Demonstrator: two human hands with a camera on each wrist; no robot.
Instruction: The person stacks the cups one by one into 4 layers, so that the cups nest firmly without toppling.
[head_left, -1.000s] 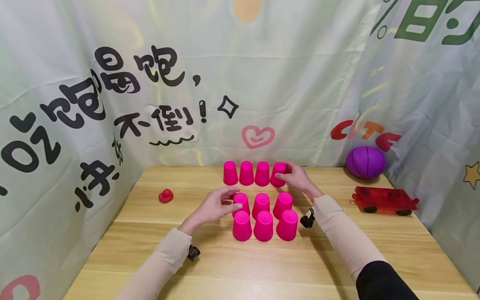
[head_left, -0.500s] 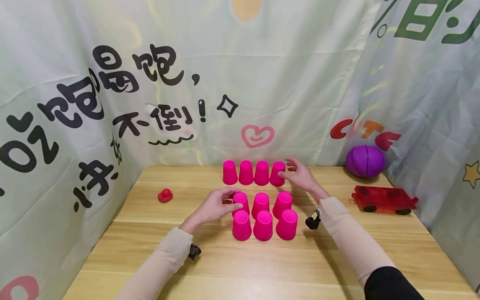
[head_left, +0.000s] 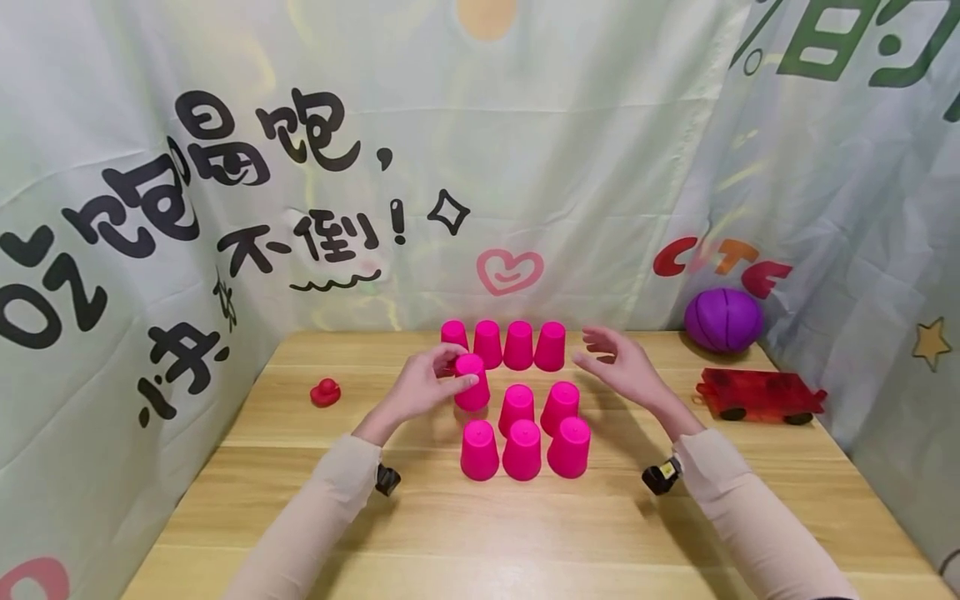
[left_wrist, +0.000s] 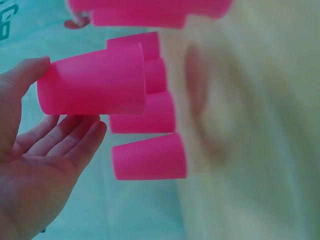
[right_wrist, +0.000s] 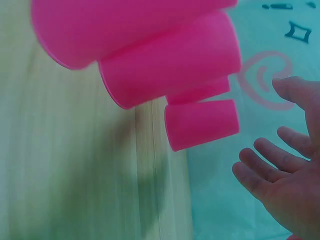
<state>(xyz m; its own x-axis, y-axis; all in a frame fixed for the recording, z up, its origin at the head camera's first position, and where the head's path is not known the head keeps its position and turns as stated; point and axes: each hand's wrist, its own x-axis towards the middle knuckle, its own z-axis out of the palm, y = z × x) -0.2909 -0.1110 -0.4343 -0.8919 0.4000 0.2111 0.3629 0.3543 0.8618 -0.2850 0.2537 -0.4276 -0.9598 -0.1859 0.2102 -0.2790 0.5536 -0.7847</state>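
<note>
My left hand [head_left: 417, 385] pinches an upside-down pink plastic cup [head_left: 473, 385] between thumb and fingers. In the left wrist view that held cup [left_wrist: 92, 82] hangs above the table, in front of the back row. Right of the back row, my right hand [head_left: 624, 372] hovers with spread fingers and nothing in its grasp. The nearest thing to it is the row's end cup [head_left: 551, 347], a short gap away. Two middle cups [head_left: 517, 410] and three front cups [head_left: 522, 450] stand upside down, nearer the body. The left hand partly covers the leftmost back cup.
On the left of the wooden table [head_left: 315, 517] sits a small red rubber duck [head_left: 326, 392]. At the right are a purple ball [head_left: 723, 321] and a see-through red toy cart [head_left: 759, 396]. A printed cloth [head_left: 585, 208] hangs behind the table.
The left hand has lifted the left cup of the middle row and moved it back toward the rear row. The right hand has let go of the end back cup and drawn off right.
</note>
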